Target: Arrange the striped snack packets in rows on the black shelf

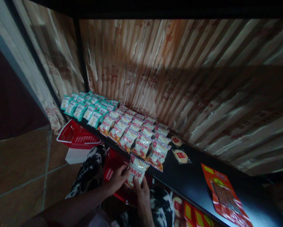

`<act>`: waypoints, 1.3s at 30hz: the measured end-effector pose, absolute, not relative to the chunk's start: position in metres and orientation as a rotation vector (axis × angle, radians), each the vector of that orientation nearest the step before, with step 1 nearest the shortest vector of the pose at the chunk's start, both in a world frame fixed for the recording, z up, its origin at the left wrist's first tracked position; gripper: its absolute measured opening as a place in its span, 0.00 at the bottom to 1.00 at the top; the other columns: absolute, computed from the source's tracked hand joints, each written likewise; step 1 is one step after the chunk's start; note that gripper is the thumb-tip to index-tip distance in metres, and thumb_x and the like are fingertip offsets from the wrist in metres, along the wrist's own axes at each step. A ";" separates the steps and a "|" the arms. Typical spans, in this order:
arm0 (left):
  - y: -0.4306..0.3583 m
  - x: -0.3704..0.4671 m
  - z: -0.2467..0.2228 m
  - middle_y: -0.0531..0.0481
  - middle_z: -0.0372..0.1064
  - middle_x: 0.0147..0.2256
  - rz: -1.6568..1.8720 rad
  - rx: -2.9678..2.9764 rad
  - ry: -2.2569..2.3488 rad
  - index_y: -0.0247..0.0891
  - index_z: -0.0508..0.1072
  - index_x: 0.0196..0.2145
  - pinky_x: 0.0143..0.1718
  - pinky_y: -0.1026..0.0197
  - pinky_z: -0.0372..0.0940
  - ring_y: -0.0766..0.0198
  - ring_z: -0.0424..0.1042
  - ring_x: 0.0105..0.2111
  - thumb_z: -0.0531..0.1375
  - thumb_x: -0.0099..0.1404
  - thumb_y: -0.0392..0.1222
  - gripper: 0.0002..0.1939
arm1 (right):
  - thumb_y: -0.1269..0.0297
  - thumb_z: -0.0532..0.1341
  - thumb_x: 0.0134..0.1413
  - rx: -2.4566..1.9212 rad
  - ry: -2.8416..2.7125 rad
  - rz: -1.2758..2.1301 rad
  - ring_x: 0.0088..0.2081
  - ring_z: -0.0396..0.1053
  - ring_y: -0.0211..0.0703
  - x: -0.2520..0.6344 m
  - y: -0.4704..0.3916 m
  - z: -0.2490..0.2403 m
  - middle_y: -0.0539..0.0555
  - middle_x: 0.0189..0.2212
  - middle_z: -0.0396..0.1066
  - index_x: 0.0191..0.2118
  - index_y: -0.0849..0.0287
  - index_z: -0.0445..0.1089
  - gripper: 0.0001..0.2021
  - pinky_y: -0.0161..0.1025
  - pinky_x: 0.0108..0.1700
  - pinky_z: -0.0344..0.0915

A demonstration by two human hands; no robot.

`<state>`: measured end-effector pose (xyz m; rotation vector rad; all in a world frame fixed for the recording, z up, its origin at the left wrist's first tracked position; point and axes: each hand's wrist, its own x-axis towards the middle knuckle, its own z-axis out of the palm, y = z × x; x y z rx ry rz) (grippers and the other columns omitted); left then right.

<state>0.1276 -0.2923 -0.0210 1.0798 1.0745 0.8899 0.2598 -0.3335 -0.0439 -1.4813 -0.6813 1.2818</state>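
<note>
Between my two hands is a snack bag (pixel 137 168), white and orange with a striped top edge and red print. My left hand (pixel 119 179) grips its left side, fingers bent against the wrapper. On its lower right, the thumb of my right hand (pixel 141 189) presses the front, with the other fingers partly behind it. The bag is in front of the shelf edge, above a red basket (pixel 113 164). Just beyond it, several matching snack bags (pixel 141 145) stand in rows on the black shelf (pixel 179 176).
Several teal bags (pixel 94 118) fill the shelf's left end. Right of the rows lie round wrapped snacks (pixel 181 156) and an orange packet (pixel 226 195). Another red basket (pixel 75 135) sits above a white box (pixel 76 156) at left. A dark upper shelf (pixel 155 9) crosses overhead.
</note>
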 end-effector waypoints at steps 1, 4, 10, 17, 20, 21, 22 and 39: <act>-0.292 0.128 -0.023 0.45 0.74 0.40 0.889 1.095 1.084 0.35 0.70 0.41 0.45 0.57 0.64 0.54 0.72 0.42 0.57 0.57 0.57 0.23 | 0.42 0.64 0.38 -1.494 -0.677 1.282 0.39 0.73 0.53 0.259 -0.334 -0.042 0.57 0.37 0.76 0.44 0.59 0.70 0.30 0.44 0.40 0.69; -0.292 0.129 -0.026 0.45 0.74 0.39 0.886 1.125 1.140 0.36 0.70 0.40 0.44 0.58 0.64 0.54 0.72 0.42 0.57 0.57 0.57 0.22 | 0.42 0.65 0.38 -1.490 -0.668 1.282 0.40 0.72 0.54 0.258 -0.335 -0.038 0.58 0.38 0.76 0.45 0.59 0.69 0.30 0.44 0.41 0.69; -0.293 0.135 -0.019 0.46 0.75 0.38 0.890 1.111 1.200 0.37 0.70 0.39 0.41 0.60 0.65 0.55 0.72 0.41 0.56 0.58 0.55 0.20 | 0.42 0.64 0.39 -1.465 -0.653 1.279 0.42 0.72 0.53 0.256 -0.333 -0.034 0.58 0.40 0.75 0.45 0.59 0.69 0.29 0.43 0.41 0.69; -0.287 0.140 -0.029 0.45 0.75 0.40 0.917 1.143 1.234 0.36 0.70 0.40 0.40 0.60 0.65 0.57 0.72 0.39 0.54 0.59 0.55 0.21 | 0.45 0.65 0.39 -1.513 -0.691 1.165 0.38 0.73 0.51 0.259 -0.329 -0.035 0.58 0.40 0.75 0.55 0.60 0.64 0.37 0.42 0.38 0.69; -0.286 0.140 -0.032 0.45 0.75 0.40 0.924 1.151 1.250 0.36 0.70 0.41 0.41 0.61 0.65 0.57 0.72 0.40 0.53 0.61 0.55 0.20 | 0.45 0.65 0.39 -1.526 -0.686 1.159 0.42 0.72 0.53 0.260 -0.328 -0.037 0.58 0.44 0.74 0.58 0.60 0.61 0.40 0.42 0.40 0.69; -0.285 0.140 -0.032 0.45 0.75 0.40 0.923 1.152 1.253 0.36 0.70 0.41 0.41 0.61 0.64 0.57 0.72 0.41 0.53 0.61 0.55 0.20 | 0.45 0.65 0.38 -1.532 -0.688 1.161 0.43 0.72 0.54 0.260 -0.328 -0.038 0.59 0.45 0.73 0.58 0.60 0.60 0.41 0.43 0.41 0.69; -0.285 0.140 -0.032 0.45 0.74 0.41 0.922 1.151 1.256 0.36 0.70 0.41 0.41 0.61 0.64 0.57 0.72 0.41 0.52 0.61 0.54 0.20 | 0.44 0.65 0.38 -1.541 -0.695 1.160 0.44 0.71 0.54 0.260 -0.328 -0.038 0.59 0.46 0.73 0.59 0.60 0.60 0.41 0.43 0.43 0.68; -0.272 0.148 -0.012 0.42 0.70 0.47 1.005 1.304 1.230 0.37 0.66 0.46 0.48 0.60 0.63 0.58 0.70 0.47 0.54 0.62 0.45 0.16 | 0.44 0.63 0.39 -1.635 -0.802 0.933 0.46 0.69 0.54 0.270 -0.306 -0.019 0.57 0.43 0.74 0.51 0.60 0.66 0.34 0.42 0.46 0.64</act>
